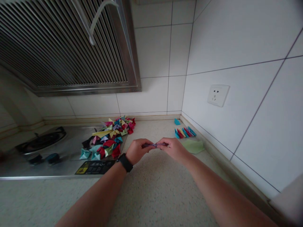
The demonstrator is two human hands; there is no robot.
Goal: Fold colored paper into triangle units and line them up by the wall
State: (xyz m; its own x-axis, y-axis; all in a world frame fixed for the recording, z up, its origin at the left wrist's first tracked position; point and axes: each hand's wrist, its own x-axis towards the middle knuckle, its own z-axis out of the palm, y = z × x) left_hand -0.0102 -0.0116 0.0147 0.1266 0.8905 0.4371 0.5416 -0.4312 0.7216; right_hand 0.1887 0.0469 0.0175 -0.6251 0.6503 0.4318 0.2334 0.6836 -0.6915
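The left hand and the right hand meet over the counter, and between their fingertips they hold a small purple paper. Both grips are closed in a pinch, thumb against fingers, one at each end of the paper; only its narrow middle shows, so its exact folds I cannot tell.

To the left of the grip, a colourful paper pile lies at the side of the stove. The black watch on the left wrist is near the closest pieces. To the right and farther away stands a row of folded papers, with a blue piece behind it. A pale green paper lies flat just beyond the right hand, partly hidden by it.

In my judgement, the main risk is in the paper itself: if the two hands pull apart unevenly, it could tear or lose its crease at the thin middle. If one pinch is looser, that end could slip out. A wide move of the right hand could drag the green paper or knock the row; a leftward swing of the left wrist could disturb the pile's edge.
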